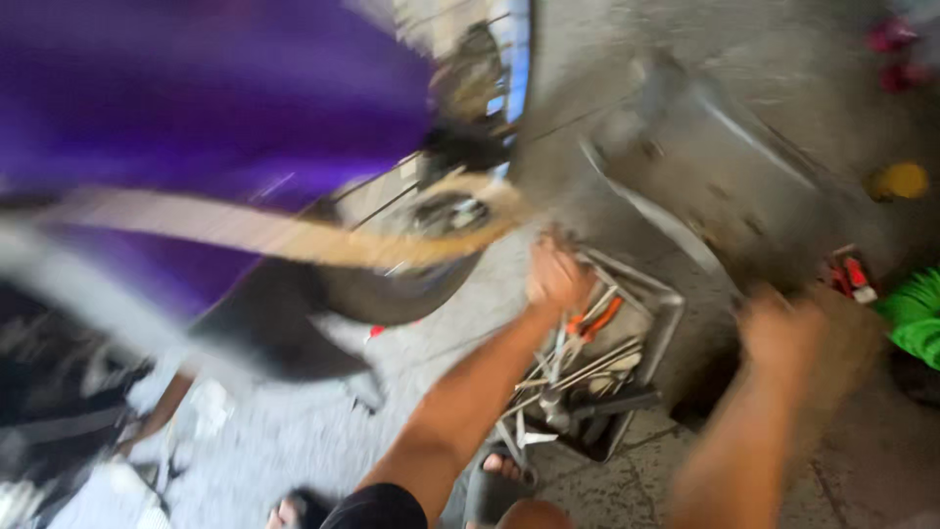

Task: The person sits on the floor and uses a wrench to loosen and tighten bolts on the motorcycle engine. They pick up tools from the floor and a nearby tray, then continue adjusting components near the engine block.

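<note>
Purple bodywork [186, 108], heavily blurred, fills the upper left of the head view, and a dark wheel [392, 284] with spokes and a hub sits below its right edge. A grey metal tub [705, 176] lies tilted on the concrete floor [294, 441] at upper right.

Between wheel and tub stands a dark tool tray [627, 392], full of long metal tools whose shafts mostly run from lower left to upper right; orange-handled pliers [599, 318] lie near its top. The tray is just ahead of the person's sandalled foot [494, 480].

The left hand [556, 274] reaches forward to the tray's upper edge, beside the wheel's rim, fingers curled downward; whether it grips anything cannot be told through the blur. The right hand [783, 333] hovers to the right of the tray, near the tub's lower end, smeared by motion, so its grip cannot be told either. The left hand is clearly the nearer to the tools; they lie below and slightly right of it, and left of the right hand.
</note>
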`<state>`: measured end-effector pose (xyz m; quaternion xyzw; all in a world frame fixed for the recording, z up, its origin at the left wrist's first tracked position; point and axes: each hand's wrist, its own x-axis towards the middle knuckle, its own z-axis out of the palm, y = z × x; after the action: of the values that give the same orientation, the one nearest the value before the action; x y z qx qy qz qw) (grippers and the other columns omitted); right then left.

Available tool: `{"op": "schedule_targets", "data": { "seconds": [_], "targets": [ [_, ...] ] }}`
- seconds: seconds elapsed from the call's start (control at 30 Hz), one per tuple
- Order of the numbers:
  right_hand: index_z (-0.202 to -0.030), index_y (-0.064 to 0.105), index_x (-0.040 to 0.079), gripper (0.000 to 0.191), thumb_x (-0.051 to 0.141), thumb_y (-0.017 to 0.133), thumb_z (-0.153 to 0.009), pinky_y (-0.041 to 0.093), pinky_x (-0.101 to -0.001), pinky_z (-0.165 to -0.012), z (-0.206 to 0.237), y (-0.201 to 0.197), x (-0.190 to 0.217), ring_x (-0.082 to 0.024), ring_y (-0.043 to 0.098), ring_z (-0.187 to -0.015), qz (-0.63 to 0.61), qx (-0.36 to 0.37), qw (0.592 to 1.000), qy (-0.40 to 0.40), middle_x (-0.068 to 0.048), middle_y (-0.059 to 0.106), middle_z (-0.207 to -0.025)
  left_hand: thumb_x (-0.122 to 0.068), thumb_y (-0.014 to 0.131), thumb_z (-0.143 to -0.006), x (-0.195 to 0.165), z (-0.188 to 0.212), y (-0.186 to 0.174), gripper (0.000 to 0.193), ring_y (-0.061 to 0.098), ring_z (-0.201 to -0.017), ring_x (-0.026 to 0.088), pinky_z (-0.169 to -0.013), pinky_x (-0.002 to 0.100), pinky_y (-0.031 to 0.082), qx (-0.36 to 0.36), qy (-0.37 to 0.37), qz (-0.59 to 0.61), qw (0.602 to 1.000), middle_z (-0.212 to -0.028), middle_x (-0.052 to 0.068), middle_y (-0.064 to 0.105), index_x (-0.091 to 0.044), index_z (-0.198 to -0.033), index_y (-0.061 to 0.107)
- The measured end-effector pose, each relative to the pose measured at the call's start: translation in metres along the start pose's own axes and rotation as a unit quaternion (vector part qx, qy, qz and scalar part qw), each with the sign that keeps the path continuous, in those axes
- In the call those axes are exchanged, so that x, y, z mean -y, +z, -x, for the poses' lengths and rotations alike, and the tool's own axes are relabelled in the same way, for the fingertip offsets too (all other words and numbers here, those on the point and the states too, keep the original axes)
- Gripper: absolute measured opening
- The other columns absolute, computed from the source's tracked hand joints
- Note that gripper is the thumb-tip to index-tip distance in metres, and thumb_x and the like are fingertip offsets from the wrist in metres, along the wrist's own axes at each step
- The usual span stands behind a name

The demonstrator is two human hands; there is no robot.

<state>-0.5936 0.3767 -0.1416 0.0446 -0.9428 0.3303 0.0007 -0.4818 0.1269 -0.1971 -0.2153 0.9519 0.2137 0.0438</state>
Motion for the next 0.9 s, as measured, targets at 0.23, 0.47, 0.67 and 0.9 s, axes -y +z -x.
{"op": "schedule_targets", "data": {
  "seconds": [0.23,0.47,0.67,0.9],
  "targets": [
    [-0.115,0.072,0.005,0.026,0.021,0.065,-0.096,0.051,-0.0518,-0.086,0.126,-0.077,-0.049,-0.044,0.066,-0.097,0.143,0.173,0.973,0.059,-0.023,0.069,-0.105,-0.031,0.069,-0.091,0.109,0.254,0.020,0.025,0.059,-0.115,0.034,-0.100,0.048,0.048,-0.052,0.366,0.204,0.907,-0.119,0.015,0.064,-0.009,-0.103,0.069],
    [-0.114,0.072,0.005,0.025,0.020,0.064,-0.095,0.051,-0.0505,-0.085,0.193,0.012,-0.036,-0.044,0.065,-0.095,0.235,0.388,0.890,-0.052,-0.024,0.069,-0.103,-0.028,0.067,-0.073,0.306,0.399,0.001,0.031,0.058,-0.118,0.035,-0.100,0.043,0.049,0.146,0.252,-0.024,0.956,-0.117,0.015,0.068,-0.006,-0.092,0.075],
    [-0.113,0.071,0.005,0.024,0.018,0.064,-0.094,0.050,-0.0493,-0.083,0.200,-0.008,-0.038,-0.043,0.065,-0.093,0.303,0.397,0.862,-0.088,-0.025,0.068,-0.101,-0.028,0.061,-0.086,0.329,0.370,-0.002,0.053,0.046,-0.136,0.038,-0.114,0.052,0.037,-0.078,0.120,-0.096,0.985,-0.144,0.020,0.052,-0.004,-0.133,0.064],
    [-0.112,0.071,0.006,0.023,0.017,0.063,-0.093,0.050,-0.0480,-0.082,0.198,-0.048,-0.041,-0.043,0.064,-0.091,0.379,0.337,0.855,-0.114,-0.026,0.068,-0.099,-0.025,0.059,-0.086,0.268,0.220,-0.001,0.046,0.040,-0.143,0.037,-0.119,0.054,0.028,-0.220,0.071,-0.055,0.971,-0.151,0.018,0.046,-0.010,-0.129,0.064]
  ]
}}
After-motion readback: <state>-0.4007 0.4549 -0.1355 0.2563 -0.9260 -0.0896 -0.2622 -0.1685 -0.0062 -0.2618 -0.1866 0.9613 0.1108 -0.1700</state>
